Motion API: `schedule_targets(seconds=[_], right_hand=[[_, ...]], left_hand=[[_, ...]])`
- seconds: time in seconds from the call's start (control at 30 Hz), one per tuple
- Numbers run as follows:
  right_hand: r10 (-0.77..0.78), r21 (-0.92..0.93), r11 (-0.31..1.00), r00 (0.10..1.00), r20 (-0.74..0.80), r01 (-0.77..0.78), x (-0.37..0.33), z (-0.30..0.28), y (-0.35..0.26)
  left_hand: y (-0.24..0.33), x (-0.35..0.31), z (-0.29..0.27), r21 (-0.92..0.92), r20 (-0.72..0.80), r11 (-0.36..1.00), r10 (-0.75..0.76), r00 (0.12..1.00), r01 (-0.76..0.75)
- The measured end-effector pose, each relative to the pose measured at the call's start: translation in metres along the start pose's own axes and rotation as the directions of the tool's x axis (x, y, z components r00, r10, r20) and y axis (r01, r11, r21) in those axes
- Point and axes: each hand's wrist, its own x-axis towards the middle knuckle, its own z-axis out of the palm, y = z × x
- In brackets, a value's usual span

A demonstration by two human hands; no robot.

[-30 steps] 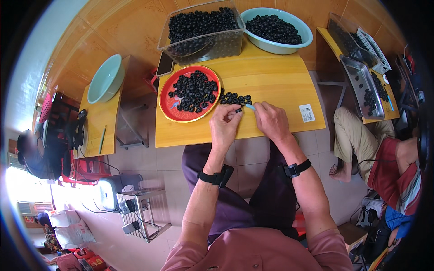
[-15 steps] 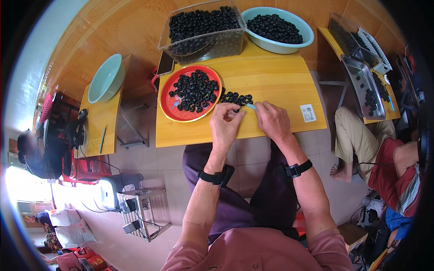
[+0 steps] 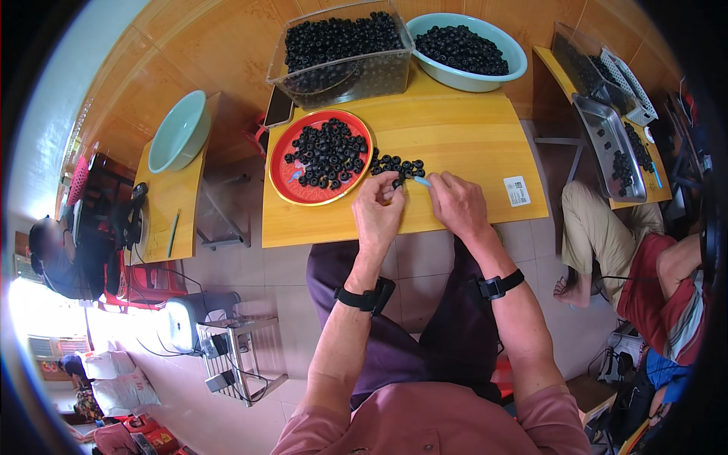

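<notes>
Small black pieces: a loose cluster point(image 3: 396, 166) lies on the yellow table point(image 3: 455, 136), just right of the red plate point(image 3: 322, 157) and directly ahead of both hands; whether they are rings or beads is too small to tell

Left hand: point(image 3: 379, 212) curled, fingertips pinched at the near edge of the cluster, apparently on one black piece; the piece itself is not clearly visible

Right hand: point(image 3: 459, 203) closed around a slim light-blue tool point(image 3: 422, 181), its tip pointing toward the left fingertips

Handling, judged: pieces look light, hard and smooth, likely to roll or skid if nudged; best taken singly by fingertip pinch at the sides; crushing seems unlikely, scattering the greater risk

Red plate: heaped with the same black pieces; its rim touches or nearly touches the cluster; cannot tell which

Stock beyond: clear rectangular tub point(image 3: 341, 53) and pale green basin point(image 3: 469, 47), both full, at the far edge of the table

Edges: the near table edge runs just beneath the wrists; a piece pushed backward could drop to the tiled floor point(image 3: 265, 303)

Open room: bare tabletop to the right of the hands as far as a small white label point(image 3: 517, 190); the left side is taken up by the plate

Surroundings: another person's leg point(image 3: 599, 235) at the right, well apart; a second table with an empty green bowl point(image 3: 178, 130) at the left
</notes>
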Motion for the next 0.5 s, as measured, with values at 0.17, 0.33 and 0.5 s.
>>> schedule_targets(seconds=[0.17, 0.33, 0.5], right_hand=[[-0.032, 0.03, 0.999, 0.999, -0.029, 0.033, 0.0006, -0.0024, -0.0015], [-0.044, 0.073, 0.996, 0.999, 0.005, 0.043, -0.0011, -0.0048, -0.0021], [-0.057, 0.094, 0.994, 0.998, -0.005, 0.057, -0.0005, -0.0055, -0.0036]], left_hand=[[0.0059, -0.0017, 0.0013, -0.102, 0.033, 0.994, -0.047, 0.998, 0.051], [0.0081, -0.0018, 0.0021, -0.069, 0.026, 0.997, -0.03, 0.999, 0.031], [0.0089, -0.0018, 0.0014, -0.032, 0.022, 0.999, -0.02, 1.0, 0.021]])
